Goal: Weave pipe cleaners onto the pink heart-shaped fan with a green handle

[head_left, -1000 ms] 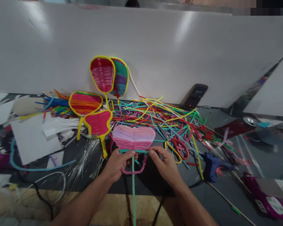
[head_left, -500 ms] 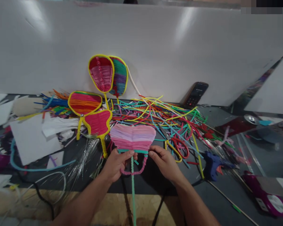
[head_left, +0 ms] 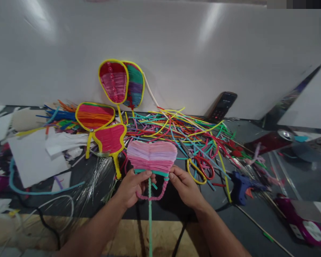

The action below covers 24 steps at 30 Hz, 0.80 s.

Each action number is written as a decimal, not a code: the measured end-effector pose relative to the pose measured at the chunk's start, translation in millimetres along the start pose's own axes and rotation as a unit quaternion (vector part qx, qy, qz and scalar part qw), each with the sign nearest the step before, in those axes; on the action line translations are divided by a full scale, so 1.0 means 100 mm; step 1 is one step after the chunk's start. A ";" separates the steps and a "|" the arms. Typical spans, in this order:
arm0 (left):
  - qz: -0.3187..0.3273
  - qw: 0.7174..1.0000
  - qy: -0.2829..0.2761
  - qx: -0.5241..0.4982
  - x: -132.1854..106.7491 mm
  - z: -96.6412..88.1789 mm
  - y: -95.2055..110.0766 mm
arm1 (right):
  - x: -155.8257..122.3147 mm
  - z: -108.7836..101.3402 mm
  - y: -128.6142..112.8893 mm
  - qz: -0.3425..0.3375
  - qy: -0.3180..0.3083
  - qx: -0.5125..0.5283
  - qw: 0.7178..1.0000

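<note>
Two bare hands work at a pink-and-lilac fan piece (head_left: pixel 152 155), held up over the near edge of the dark table (head_left: pixel 219 221). The left hand (head_left: pixel 132 187) is clamped on its lower edge, thumb in front; most of the other fingers are hidden behind. The right hand (head_left: pixel 187 187) has thumb and forefinger drawn together at the right end of a teal strip (head_left: pixel 160 173); whether they pinch it or merely touch it cannot be told. Below, a fuzzy pink loop (head_left: pixel 157 197) has its left end covered by the left hand. A green stem (head_left: pixel 150 221) runs down until the picture's bottom edge cuts it off, as it does both forearms.

Behind, a red-and-pink fan (head_left: pixel 113 82) covers part of a teal-and-purple fan (head_left: pixel 136 84). Strands in the heap of fuzzy stems (head_left: pixel 160 126) overlap too thickly to separate, and the tips of the scissors (head_left: pixel 196 171) are lost among them. The phone's screen (head_left: pixel 224 103) and the purple device's label (head_left: pixel 314 230) are too blurred to read.
</note>
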<state>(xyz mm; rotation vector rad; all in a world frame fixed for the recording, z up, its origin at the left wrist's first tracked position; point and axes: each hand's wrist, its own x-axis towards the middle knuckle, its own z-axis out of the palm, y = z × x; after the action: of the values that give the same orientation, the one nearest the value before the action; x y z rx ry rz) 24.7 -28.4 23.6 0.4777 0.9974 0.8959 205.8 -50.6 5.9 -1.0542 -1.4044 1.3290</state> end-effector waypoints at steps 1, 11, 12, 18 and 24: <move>-0.007 1.000 0.005 -0.004 0.00 0.00 0.00 | 0.00 0.01 0.00 -0.003 -0.001 0.001 1.000; -0.033 0.999 -0.005 -0.024 -0.02 0.00 -0.02 | -0.03 0.14 0.10 0.045 0.014 0.144 0.988; -0.035 0.999 -0.005 -0.026 -0.02 0.01 -0.02 | -0.03 0.16 0.11 0.054 0.014 0.171 0.984; -0.042 0.998 -0.027 -0.033 -0.02 0.04 -0.03 | -0.02 0.27 0.12 0.093 0.024 0.260 0.961; -0.046 0.998 -0.029 -0.042 -0.02 0.02 -0.05 | -0.02 0.30 0.17 0.095 0.045 0.239 0.965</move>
<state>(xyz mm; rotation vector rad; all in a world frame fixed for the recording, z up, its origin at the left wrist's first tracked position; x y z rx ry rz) 28.6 -32.6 22.1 0.3823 0.9170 0.8338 177.2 -58.3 -11.6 -0.9191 -0.8637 1.6330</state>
